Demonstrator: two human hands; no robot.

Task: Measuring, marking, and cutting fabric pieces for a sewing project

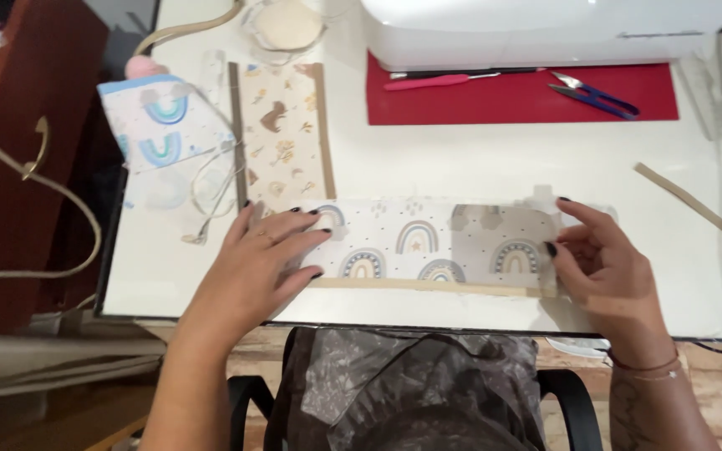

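Note:
A long strip of white fabric with rainbow prints lies flat across the near part of the white table, a tan band along its lower edge. My left hand presses flat on the strip's left end, fingers spread. At the right end, my right hand pinches the strip's edge between thumb and fingers. Both hands have dark nail polish.
A beige animal-print fabric panel and a blue rainbow-print piece lie at the left. A white sewing machine stands at the back on a red mat with thread snips and a pink tool. A tan strap lies right.

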